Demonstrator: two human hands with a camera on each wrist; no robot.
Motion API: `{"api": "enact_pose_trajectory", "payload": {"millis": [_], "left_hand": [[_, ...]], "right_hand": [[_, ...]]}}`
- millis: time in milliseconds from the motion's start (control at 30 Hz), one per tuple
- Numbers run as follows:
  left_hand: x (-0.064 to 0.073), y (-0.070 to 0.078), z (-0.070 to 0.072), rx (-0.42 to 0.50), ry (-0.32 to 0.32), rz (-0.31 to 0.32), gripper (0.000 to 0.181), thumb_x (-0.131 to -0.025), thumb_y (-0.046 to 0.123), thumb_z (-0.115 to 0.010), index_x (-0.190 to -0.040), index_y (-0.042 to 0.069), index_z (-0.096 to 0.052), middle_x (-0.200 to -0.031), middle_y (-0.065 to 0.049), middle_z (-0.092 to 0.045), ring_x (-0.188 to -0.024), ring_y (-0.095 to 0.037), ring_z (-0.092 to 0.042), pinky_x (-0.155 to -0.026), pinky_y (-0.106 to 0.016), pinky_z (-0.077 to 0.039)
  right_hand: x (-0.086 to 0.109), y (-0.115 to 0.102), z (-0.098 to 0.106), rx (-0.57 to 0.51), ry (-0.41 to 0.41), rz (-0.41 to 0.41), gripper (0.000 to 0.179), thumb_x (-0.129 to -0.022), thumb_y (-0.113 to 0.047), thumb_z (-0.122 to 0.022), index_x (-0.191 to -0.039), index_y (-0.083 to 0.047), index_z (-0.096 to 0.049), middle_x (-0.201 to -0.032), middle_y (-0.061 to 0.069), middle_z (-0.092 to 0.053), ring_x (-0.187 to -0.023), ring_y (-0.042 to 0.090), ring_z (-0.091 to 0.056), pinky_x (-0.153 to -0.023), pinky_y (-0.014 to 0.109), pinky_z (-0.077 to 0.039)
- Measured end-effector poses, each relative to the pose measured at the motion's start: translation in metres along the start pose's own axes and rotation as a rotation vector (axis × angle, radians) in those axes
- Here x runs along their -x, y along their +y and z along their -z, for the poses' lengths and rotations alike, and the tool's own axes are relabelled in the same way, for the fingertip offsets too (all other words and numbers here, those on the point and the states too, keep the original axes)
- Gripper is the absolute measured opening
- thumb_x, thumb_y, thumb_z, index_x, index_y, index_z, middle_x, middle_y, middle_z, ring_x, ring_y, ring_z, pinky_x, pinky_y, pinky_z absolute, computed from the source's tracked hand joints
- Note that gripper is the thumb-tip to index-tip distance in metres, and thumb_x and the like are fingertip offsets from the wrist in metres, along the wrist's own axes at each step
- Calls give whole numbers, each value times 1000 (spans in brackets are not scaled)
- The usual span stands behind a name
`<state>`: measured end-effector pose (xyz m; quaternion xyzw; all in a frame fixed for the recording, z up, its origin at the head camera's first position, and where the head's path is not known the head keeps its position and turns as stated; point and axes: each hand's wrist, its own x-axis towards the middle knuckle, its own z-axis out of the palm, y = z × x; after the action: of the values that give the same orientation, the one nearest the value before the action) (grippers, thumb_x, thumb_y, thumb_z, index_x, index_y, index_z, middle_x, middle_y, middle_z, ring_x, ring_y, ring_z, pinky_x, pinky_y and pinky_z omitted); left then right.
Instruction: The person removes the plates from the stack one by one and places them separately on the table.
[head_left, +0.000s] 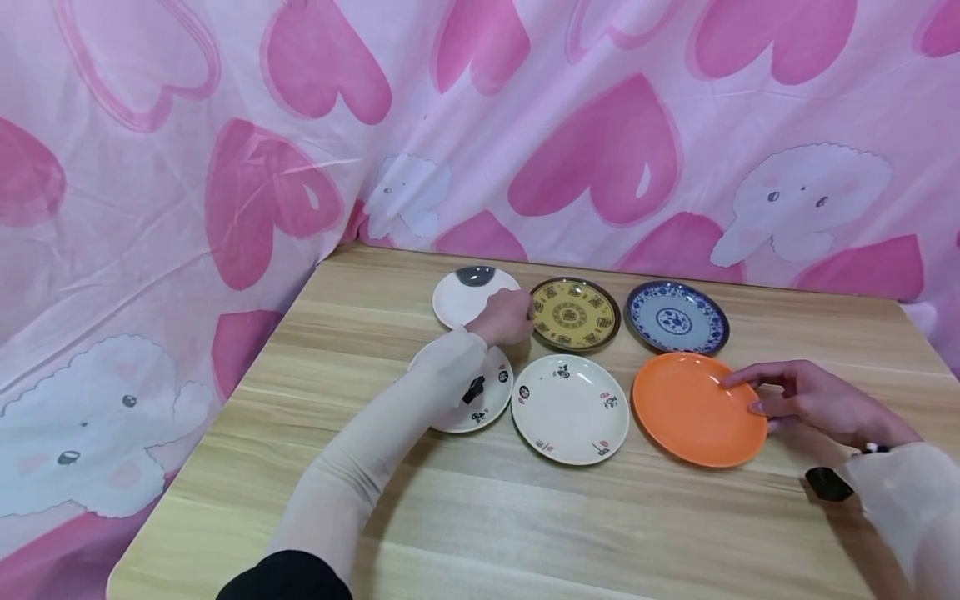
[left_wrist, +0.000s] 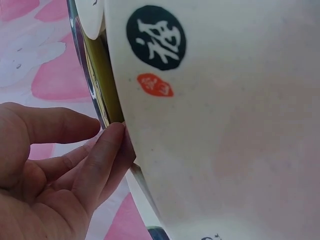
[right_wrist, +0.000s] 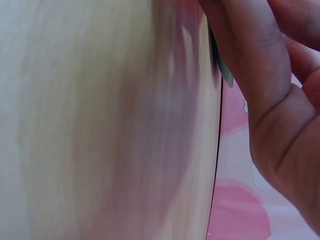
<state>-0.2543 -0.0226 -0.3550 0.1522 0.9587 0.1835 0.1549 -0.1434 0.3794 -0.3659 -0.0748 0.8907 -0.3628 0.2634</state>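
My left hand [head_left: 504, 317] is at the left rim of a yellow patterned plate [head_left: 573, 315] with a dark edge. In the left wrist view, its thumb and fingers [left_wrist: 107, 145] close in on that rim. My right hand [head_left: 825, 404] grips the right rim of a plain orange plate [head_left: 690, 408], with fingertips over its upper face. In the right wrist view, the fingers [right_wrist: 255, 55] fill the upper right and the orange plate is hidden. Beneath my left forearm lies a white plate [head_left: 491, 400] with small black and red marks, partly covered by the sleeve.
Between the orange plate and the covered one lies another white marked plate [head_left: 570, 408]. At the back stand a white plate with a dark patch [head_left: 457, 296] and a blue floral plate [head_left: 677, 317]. A pink heart-print cloth [head_left: 600, 150] hangs behind the wooden table [head_left: 525, 533].
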Motion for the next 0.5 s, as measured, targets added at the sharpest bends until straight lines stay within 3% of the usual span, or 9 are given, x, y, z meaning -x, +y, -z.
{"api": "enact_pose_trajectory", "payload": {"millis": [200, 500], "left_hand": [[1, -1, 1, -9, 45, -11, 9, -81, 8, -59, -87, 11, -64, -88, -2, -64, -80, -15, -56, -69, -24, -50], [4, 0, 0, -6, 52, -28, 8, -85, 17, -58, -81, 13, -64, -79, 1, -63, -73, -14, -58, -61, -21, -49]], "right_hand": [[-3, -2, 1, 7, -21, 6, 43, -83, -23, -64, -125, -18, -57, -137, 17, -42, -97, 5, -49, -74, 26, -55], [-3, -5, -2, -90, -68, -28, 47, -82, -14, -64, -128, -11, -54, -139, 24, -37, -96, 10, -55, -76, 29, -57]]}}
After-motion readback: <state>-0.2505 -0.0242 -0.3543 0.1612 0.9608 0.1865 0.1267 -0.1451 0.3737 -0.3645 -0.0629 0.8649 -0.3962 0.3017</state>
